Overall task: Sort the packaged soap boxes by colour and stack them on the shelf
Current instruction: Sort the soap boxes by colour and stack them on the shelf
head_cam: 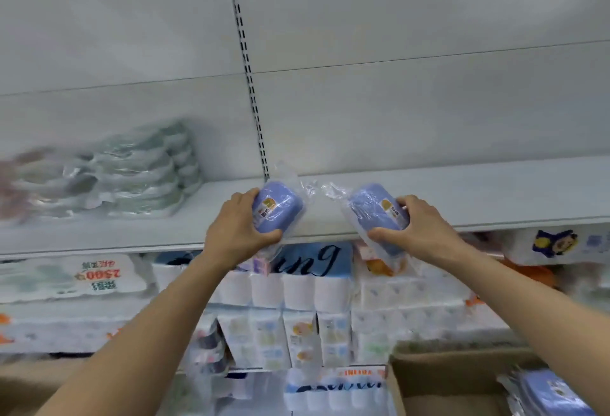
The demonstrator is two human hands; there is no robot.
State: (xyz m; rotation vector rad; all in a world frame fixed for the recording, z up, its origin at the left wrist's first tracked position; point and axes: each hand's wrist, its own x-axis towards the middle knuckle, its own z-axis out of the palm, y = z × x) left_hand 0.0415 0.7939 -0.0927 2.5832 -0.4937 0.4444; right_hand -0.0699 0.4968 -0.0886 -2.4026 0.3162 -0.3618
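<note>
Blue, film-wrapped soap boxes fill both hands: the left hand [236, 227] curls round the left soap box [275, 211], the right hand [417, 230] round the right soap box [376, 214], both at the near edge of the white shelf [462, 197]. Their labels are too small to read. The far-left stack of pale wrapped boxes [132, 174] is blurred. The held boxes' long axes tilt toward each other, converging at the far ends.

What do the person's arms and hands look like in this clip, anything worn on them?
Both forearms are bare as far as the frame shows; no sleeves appear. The left hand and right hand wear no gloves, and no rings, watch or bracelet are visible. No markings show.
</note>
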